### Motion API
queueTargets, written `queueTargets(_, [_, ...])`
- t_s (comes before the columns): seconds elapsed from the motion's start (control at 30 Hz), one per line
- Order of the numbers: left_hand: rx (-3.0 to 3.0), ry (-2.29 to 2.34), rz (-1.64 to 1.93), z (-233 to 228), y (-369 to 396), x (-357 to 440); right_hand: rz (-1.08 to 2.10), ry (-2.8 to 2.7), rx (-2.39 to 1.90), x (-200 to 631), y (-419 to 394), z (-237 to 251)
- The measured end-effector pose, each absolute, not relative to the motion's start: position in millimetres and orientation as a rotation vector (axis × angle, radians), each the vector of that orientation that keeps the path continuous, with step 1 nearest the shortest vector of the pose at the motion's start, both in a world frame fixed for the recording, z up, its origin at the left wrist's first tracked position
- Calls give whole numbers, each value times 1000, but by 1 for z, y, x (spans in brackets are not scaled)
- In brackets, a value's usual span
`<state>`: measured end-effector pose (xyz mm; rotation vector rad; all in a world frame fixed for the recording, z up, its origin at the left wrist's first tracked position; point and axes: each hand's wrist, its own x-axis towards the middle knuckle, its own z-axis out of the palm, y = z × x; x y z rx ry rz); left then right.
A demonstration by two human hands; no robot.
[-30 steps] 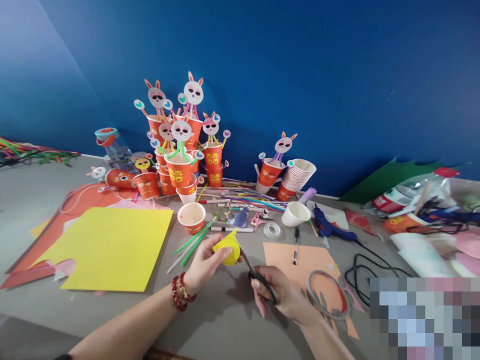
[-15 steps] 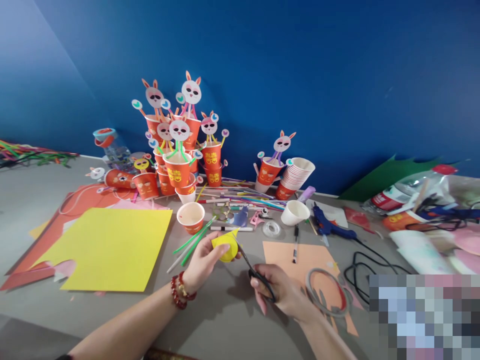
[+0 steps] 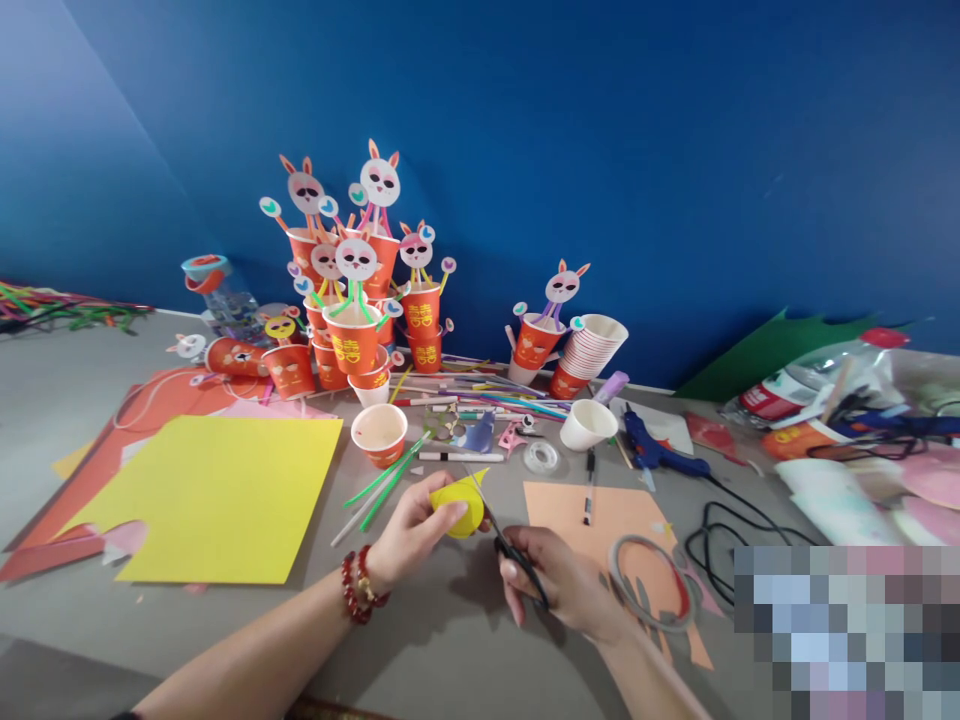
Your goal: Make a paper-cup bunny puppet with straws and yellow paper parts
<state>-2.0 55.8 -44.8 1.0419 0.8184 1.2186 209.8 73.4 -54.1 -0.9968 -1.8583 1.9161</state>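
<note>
A small piece of yellow paper [image 3: 466,512], rounded along its lower edge, is pinched in my left hand [image 3: 420,530], the thumb lying over its front. My right hand [image 3: 555,575] grips the black handles of a pair of scissors [image 3: 517,562]. The blades point up and left, at the right edge of the yellow piece. A pointed strip of the paper sticks out beyond the blades at the top. Beyond my left hand lie green and white pipe cleaners [image 3: 386,490] and an orange paper cup [image 3: 380,436].
A large yellow sheet [image 3: 225,500] covers red paper at left. Orange cups with rabbit faces [image 3: 354,340] stand stacked at the back. At right are peach paper [image 3: 555,510], a tape roll [image 3: 622,580], a blue glue gun [image 3: 660,448] with its cord, and a plastic bottle [image 3: 817,375].
The yellow piece has shifted slightly right and down in my left hand and turned a little. The scissor blades now reach further up along its edge.
</note>
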Motion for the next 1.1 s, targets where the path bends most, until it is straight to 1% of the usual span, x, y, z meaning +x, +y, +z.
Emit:
queueTargets(0.5, [920, 805, 1212, -39, 57, -1, 1898, -1832, -1010, 213, 75, -58])
queueTargets(0.83, [905, 831, 1199, -33, 56, -1, 1853, -1895, -1070, 211, 75, -49])
queueTargets(1.1, [938, 818, 1200, -39, 57, -3, 1870, -1865, -1083, 211, 76, -50])
